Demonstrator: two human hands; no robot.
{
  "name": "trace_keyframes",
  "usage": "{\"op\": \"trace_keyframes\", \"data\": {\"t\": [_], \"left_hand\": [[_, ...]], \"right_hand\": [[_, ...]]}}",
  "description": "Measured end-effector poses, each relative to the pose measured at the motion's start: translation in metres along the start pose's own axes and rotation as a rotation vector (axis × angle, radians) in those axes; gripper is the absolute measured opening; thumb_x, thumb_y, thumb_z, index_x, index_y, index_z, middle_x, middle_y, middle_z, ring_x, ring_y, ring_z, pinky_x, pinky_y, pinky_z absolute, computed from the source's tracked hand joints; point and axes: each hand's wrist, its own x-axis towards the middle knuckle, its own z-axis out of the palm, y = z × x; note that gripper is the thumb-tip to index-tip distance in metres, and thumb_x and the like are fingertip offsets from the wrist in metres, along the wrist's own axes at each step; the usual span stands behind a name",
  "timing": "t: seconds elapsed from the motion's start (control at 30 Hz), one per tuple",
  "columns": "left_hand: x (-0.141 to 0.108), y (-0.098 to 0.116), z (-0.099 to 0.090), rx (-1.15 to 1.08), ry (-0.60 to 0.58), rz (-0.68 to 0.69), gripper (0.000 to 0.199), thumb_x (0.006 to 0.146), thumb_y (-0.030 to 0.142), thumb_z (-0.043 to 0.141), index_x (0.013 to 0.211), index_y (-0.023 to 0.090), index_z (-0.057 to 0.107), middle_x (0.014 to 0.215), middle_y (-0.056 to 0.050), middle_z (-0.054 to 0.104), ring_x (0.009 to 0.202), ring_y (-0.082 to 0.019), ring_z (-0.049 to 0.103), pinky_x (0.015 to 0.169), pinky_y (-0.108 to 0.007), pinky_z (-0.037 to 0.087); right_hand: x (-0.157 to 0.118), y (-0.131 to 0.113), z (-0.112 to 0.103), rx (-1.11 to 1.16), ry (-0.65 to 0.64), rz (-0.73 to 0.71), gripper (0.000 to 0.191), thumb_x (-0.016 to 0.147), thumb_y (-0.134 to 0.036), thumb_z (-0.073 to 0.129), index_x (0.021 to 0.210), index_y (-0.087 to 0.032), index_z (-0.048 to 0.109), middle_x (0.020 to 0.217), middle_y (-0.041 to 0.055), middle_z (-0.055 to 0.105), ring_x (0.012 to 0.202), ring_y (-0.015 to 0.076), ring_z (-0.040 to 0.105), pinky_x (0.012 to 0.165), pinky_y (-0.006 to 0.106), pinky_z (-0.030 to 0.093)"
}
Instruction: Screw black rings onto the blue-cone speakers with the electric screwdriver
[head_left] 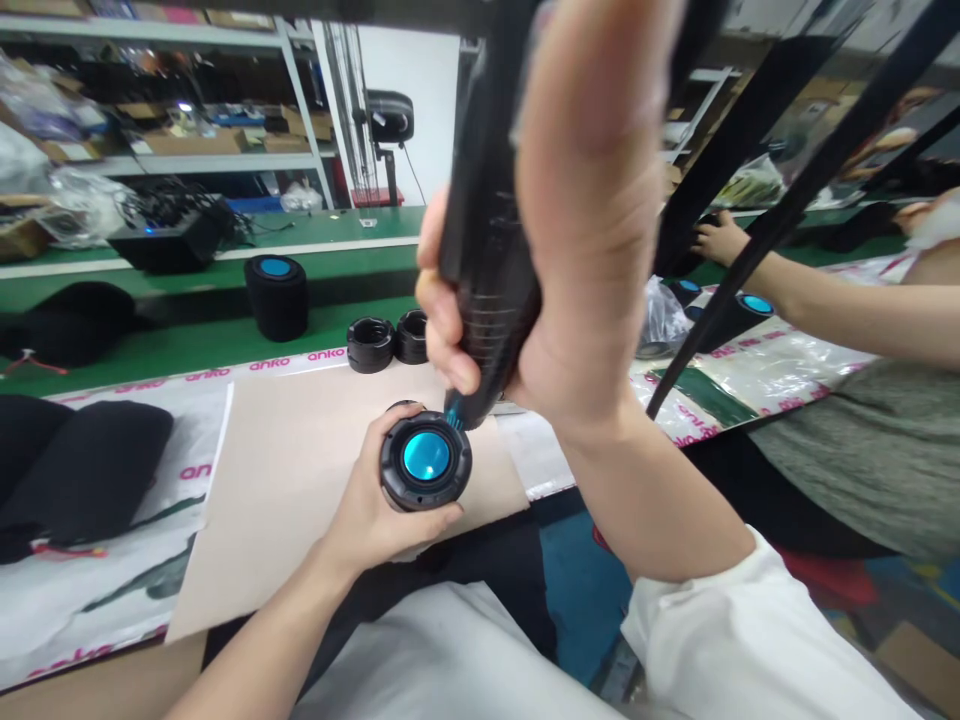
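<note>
My left hand (371,500) is wrapped round a black round speaker (396,478) with a shiny blue disc in its end, facing up over a beige cardboard sheet. Close to the camera, my right hand (589,240) grips a black power screwdriver (487,290) that points down. Its blue-lit lower end meets the speaker's rim at the upper right; the bit's exact contact is hard to make out. Just beyond stand two black ring parts (370,344), one partly behind my right fingers.
A black cloth-covered cylinder (276,300) with a blue top stands on the green bench. Black fabric pieces (90,465) lie at left. On the right, a co-worker's hand (721,240) is near similar cylinders. Dark slanting bars cross the upper right.
</note>
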Motion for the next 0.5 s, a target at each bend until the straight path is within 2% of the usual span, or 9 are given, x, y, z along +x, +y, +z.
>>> {"op": "trace_keyframes", "data": {"t": [0.07, 0.17, 0.27, 0.33, 0.5], "left_hand": [[0.000, 0.001, 0.000, -0.008, -0.006, -0.024, 0.091, 0.066, 0.040, 0.096, 0.142, 0.026, 0.048, 0.144, -0.013, 0.062, 0.132, -0.035, 0.066, 0.109, -0.048, 0.057], [0.001, 0.003, 0.000, -0.020, -0.011, -0.054, 0.092, 0.065, 0.040, 0.097, 0.142, 0.025, 0.048, 0.145, -0.014, 0.062, 0.132, -0.035, 0.067, 0.108, -0.047, 0.058], [0.001, 0.003, 0.000, -0.020, 0.004, -0.057, 0.092, 0.065, 0.039, 0.097, 0.141, 0.025, 0.048, 0.145, -0.015, 0.062, 0.132, -0.036, 0.067, 0.108, -0.047, 0.058], [0.001, 0.002, 0.000, -0.002, 0.016, -0.043, 0.091, 0.064, 0.038, 0.097, 0.141, 0.025, 0.049, 0.146, -0.015, 0.061, 0.133, -0.036, 0.066, 0.109, -0.047, 0.058], [0.000, 0.000, -0.001, 0.017, 0.023, -0.009, 0.092, 0.064, 0.037, 0.097, 0.142, 0.025, 0.049, 0.145, -0.014, 0.062, 0.133, -0.036, 0.067, 0.109, -0.046, 0.057]], "right_hand": [[-0.005, 0.000, -0.012, -0.024, 0.108, -0.159, 0.029, 0.086, -0.055, 0.066, 0.092, -0.027, 0.060, 0.061, -0.0037, 0.062, 0.044, 0.0167, 0.057, 0.045, 0.031, 0.051], [-0.006, 0.012, -0.031, -0.159, 0.406, -0.384, 0.044, 0.077, -0.072, 0.076, 0.077, -0.030, 0.061, 0.063, -0.0040, 0.058, 0.046, 0.0137, 0.052, 0.043, 0.031, 0.043], [0.001, 0.040, -0.047, -0.219, 0.683, -0.476, 0.052, 0.081, -0.078, 0.071, 0.069, -0.029, 0.057, 0.057, -0.0035, 0.050, 0.042, 0.0125, 0.045, 0.039, 0.032, 0.031], [0.005, 0.059, -0.055, -0.209, 0.730, -0.468, 0.051, 0.088, -0.075, 0.067, 0.070, -0.028, 0.058, 0.054, -0.0041, 0.049, 0.038, 0.0118, 0.044, 0.037, 0.031, 0.027], [0.005, 0.083, -0.066, -0.213, 0.688, -0.399, 0.055, 0.091, -0.076, 0.063, 0.072, -0.025, 0.058, 0.055, -0.0037, 0.052, 0.035, 0.0122, 0.047, 0.034, 0.029, 0.027]]}}
